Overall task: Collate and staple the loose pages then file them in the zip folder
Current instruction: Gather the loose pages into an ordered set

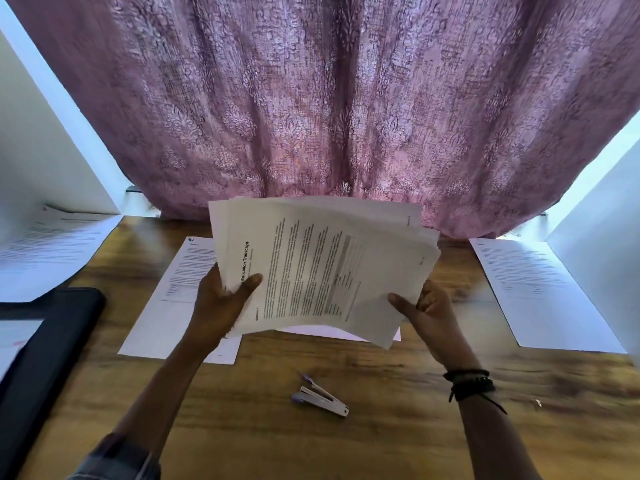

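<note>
Both hands hold one fanned stack of white printed pages (322, 265) in the air above the brown wooden table (398, 438). Its top sheet lies sideways to the camera and shows a bold heading and a grey table of figures. The left hand (221, 299) grips the left edge, with the thumb pressed on the top sheet and the fingers hidden under the paper. The right hand (426, 313) is at the lower right edge. Its thumb lies on the top sheet and its fingers are curled at the edge, so it seems to pinch the stack there.

On the table, near the person, a small lilac and white stapler (320, 398) lies on its side. A dark zip folder (45, 344) lies at the left edge, blurred. Three single printed sheets lie flat: one (166, 306) partly under the stack, one (540, 292) far to the right, one (52, 251) far to the left.

Black cord bracelets (471, 384) are around the right wrist, and a grey-blue sleeve (117, 459) covers the left forearm. A mauve patterned curtain (329, 98) hangs behind the table.
</note>
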Available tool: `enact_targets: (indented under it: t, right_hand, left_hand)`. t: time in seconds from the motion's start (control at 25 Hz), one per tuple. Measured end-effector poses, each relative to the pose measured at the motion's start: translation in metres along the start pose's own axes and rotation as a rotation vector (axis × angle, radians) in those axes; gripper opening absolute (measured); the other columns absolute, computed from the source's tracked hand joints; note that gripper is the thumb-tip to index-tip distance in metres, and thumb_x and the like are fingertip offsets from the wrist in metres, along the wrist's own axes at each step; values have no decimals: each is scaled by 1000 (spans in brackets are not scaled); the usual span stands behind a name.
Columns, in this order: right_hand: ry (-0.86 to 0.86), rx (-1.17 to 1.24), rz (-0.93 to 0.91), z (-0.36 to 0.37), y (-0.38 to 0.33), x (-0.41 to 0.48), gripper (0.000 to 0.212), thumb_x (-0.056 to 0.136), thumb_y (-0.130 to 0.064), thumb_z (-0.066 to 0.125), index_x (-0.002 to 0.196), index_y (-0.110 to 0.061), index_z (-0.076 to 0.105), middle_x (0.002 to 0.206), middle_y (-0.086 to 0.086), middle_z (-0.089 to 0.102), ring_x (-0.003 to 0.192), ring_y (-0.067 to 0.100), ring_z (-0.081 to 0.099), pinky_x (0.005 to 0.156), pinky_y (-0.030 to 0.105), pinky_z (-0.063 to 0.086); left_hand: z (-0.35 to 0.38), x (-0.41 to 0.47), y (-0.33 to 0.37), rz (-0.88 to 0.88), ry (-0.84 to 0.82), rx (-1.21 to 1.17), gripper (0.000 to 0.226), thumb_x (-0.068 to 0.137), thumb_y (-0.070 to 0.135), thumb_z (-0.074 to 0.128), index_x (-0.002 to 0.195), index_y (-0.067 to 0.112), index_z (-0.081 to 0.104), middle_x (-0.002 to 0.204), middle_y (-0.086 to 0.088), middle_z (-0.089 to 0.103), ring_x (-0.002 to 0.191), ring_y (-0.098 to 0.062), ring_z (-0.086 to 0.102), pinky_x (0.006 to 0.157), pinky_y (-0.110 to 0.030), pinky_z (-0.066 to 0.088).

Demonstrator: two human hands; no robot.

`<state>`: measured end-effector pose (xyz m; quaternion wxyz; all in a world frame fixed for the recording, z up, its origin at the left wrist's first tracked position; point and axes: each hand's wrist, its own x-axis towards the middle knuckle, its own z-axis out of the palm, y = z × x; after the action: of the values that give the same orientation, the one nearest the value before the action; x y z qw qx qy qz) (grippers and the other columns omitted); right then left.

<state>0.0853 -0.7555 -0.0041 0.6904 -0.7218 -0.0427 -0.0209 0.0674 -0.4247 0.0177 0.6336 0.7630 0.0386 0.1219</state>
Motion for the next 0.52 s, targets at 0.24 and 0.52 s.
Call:
enact_targets:
  t: [0.24,0.52]
  right_hand:
    - [38,-184,-28,14,13,-16,31,87,1,68,96,-27,60,91,-30,71,87,-5,69,66,15,56]
    - [-30,-204,96,16,51,-32,54,86,-17,73,134,-19,48,123,-3,64,107,9,66,75,25,59]
  left_hand:
    - [1,-20,-23,17,-18,13,35,81,29,66,114,22,56,98,20,71,91,0,69,64,-18,57]
    - [3,-29,-41,-91,20,100,27,79,29,72,101,27,58,103,13,64,87,-6,65,60,-11,53]
